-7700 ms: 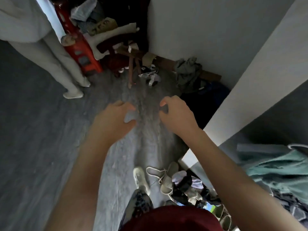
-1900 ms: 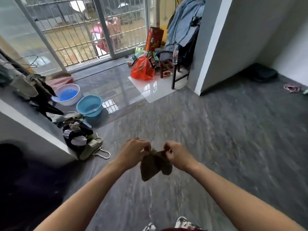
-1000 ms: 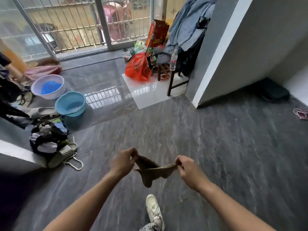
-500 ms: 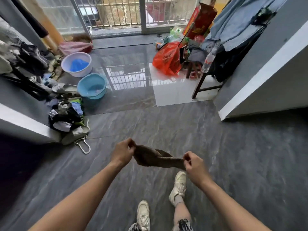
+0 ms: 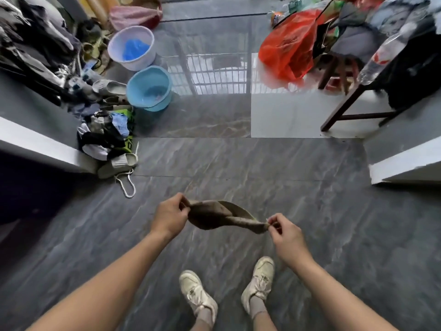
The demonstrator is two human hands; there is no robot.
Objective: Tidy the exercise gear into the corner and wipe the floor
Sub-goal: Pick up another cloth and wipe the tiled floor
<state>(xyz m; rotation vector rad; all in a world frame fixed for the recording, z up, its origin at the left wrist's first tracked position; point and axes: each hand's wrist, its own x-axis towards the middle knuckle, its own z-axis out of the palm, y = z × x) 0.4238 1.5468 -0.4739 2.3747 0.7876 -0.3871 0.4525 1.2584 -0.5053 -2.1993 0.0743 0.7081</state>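
Both hands hold a brown rag (image 5: 222, 217) stretched over the grey floor (image 5: 334, 223): left hand (image 5: 168, 217) pinches one end, right hand (image 5: 285, 237) the other. White shoes (image 5: 198, 292) at 6 o'clock. Blue basin (image 5: 149, 88) and white basin (image 5: 131, 50) at 11, orange bag (image 5: 288, 48) at 1.

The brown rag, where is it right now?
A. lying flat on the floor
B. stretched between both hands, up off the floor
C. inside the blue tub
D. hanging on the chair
B. The brown rag hangs in the air, pinched at one end by the left hand and at the other by the right hand, above the grey floor.
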